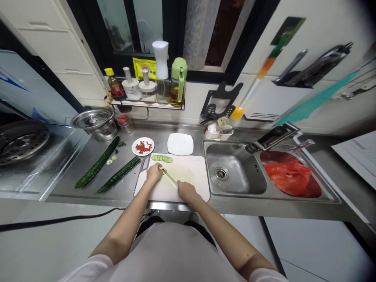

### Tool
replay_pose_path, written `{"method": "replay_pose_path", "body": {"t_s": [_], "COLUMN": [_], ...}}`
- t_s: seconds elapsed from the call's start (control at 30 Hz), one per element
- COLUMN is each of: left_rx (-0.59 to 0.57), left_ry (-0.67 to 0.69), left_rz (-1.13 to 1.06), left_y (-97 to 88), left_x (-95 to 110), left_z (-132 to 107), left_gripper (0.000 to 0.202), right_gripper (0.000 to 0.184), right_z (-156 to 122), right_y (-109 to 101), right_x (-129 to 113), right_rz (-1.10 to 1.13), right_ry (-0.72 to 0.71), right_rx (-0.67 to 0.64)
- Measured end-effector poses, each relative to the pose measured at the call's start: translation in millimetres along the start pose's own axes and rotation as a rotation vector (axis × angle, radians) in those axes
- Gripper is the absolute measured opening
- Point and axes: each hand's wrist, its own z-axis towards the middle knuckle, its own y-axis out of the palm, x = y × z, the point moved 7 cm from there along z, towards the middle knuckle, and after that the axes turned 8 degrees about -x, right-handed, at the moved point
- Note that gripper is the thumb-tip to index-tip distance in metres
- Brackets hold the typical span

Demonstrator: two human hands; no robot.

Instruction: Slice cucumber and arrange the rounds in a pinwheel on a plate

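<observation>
My right hand (187,192) is wrapped round the handle of a knife (171,179), whose blade points up and left over a white cutting board (188,164). At the blade's tip sits a small green-edged piece of cucumber (163,171). My left hand (154,172) has its fingers curled and closed against that piece, hiding part of it. Just above the left hand, a row of overlapping cucumber slices (162,158) lies along the board's upper edge. Two whole cucumbers, a longer one (98,162) and a shorter one (119,175), lie on the counter to the left.
Behind the board stand a plate of chopped red pieces (143,146) and a white plate (180,144). Garlic cloves (111,159) lie between the cucumbers. A lidded steel pot (98,124) is at back left. The sink (235,168) adjoins on the right; a red bag (289,176) fills its second basin.
</observation>
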Motion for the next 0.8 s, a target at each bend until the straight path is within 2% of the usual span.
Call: {"method": "replay_pose_path", "body": {"t_s": [0.37, 0.57, 0.8], "left_rx": [0.010, -0.002, 0.007], "left_ry": [0.017, 0.088, 0.082], "left_rz": [-0.054, -0.082, -0.051], "left_y": [-2.4, -6.0, -3.9], "left_x": [2, 5, 6], "left_z": [-2, -4, -3], "left_gripper": [0.034, 0.035, 0.036], "right_gripper": [0.031, 0.030, 0.027], "right_z": [-2, 0, -13], "right_y": [-8, -12, -10], "right_x": [2, 4, 15], "right_rz": [-0.015, -0.010, 0.039], "right_ry": [-0.016, -0.015, 0.001], "right_rx": [-0.018, -0.015, 0.029]}}
